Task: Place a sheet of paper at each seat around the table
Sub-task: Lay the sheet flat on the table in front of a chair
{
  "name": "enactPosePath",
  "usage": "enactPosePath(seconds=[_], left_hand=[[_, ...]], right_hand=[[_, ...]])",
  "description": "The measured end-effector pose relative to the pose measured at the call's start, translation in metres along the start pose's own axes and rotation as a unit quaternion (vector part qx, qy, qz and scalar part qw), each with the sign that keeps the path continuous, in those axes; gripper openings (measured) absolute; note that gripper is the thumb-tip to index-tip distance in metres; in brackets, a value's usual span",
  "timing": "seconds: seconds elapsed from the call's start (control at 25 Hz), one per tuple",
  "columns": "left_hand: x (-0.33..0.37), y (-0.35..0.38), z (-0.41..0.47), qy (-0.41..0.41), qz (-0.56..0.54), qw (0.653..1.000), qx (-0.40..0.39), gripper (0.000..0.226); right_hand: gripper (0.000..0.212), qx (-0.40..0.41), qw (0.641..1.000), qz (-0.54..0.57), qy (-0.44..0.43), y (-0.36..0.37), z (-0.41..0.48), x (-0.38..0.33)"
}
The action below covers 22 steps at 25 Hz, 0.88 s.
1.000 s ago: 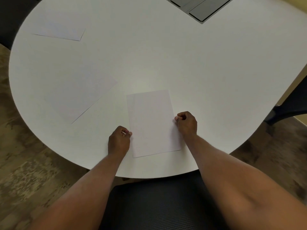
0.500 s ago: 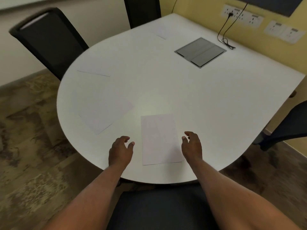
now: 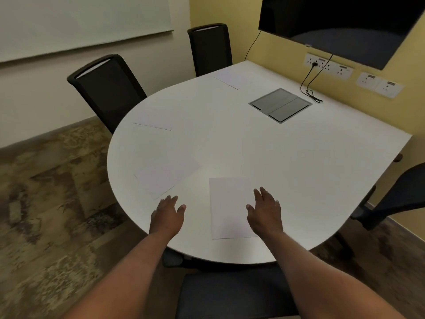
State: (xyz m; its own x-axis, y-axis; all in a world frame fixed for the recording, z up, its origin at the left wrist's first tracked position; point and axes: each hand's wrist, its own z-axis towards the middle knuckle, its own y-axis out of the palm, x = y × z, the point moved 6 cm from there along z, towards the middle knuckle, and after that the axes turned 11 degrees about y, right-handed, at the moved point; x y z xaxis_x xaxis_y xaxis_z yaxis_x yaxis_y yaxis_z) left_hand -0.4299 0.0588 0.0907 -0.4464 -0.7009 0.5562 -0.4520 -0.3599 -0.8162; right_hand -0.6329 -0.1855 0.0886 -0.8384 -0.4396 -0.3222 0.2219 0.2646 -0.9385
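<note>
A white sheet of paper (image 3: 228, 207) lies flat near the front edge of the white table (image 3: 253, 143). My left hand (image 3: 167, 216) hovers open to the left of it, at the table's rim, holding nothing. Over the sheet's right edge my right hand (image 3: 265, 211) is open with fingers spread. A second sheet (image 3: 165, 174) lies angled at the left. A third sheet (image 3: 154, 122) sits before the left chair, and a fourth sheet (image 3: 230, 80) lies at the far side.
Black chairs stand at the left (image 3: 105, 86), the far side (image 3: 210, 48), the right (image 3: 400, 194) and just below me (image 3: 230, 293). A grey cable hatch (image 3: 280, 105) is set into the table. A black cable (image 3: 310, 88) runs to wall sockets under a dark screen (image 3: 333, 21).
Both hands let go of the front sheet's edges and opened, lifting slightly off it. My view rose and pulled back, bringing the chairs and wall into sight.
</note>
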Motion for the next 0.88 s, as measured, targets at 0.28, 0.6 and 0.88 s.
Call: enactPosePath(seconds=[0.28, 0.6, 0.88], left_hand=[[-0.053, -0.052, 0.007, 0.053, 0.076, 0.995, -0.046, 0.060], [-0.144, -0.141, 0.040, 0.112, 0.143, 0.980, -0.079, 0.058], [-0.192, -0.192, 0.072, 0.163, 0.195, 0.963, -0.090, 0.060]], right_hand=[[0.070, -0.009, 1.000, -0.020, 0.016, 0.022, -0.028, -0.073], [0.069, 0.012, 0.998, -0.009, 0.062, 0.059, -0.067, -0.179], [0.072, 0.002, 0.998, -0.002, 0.060, 0.096, -0.078, -0.262]])
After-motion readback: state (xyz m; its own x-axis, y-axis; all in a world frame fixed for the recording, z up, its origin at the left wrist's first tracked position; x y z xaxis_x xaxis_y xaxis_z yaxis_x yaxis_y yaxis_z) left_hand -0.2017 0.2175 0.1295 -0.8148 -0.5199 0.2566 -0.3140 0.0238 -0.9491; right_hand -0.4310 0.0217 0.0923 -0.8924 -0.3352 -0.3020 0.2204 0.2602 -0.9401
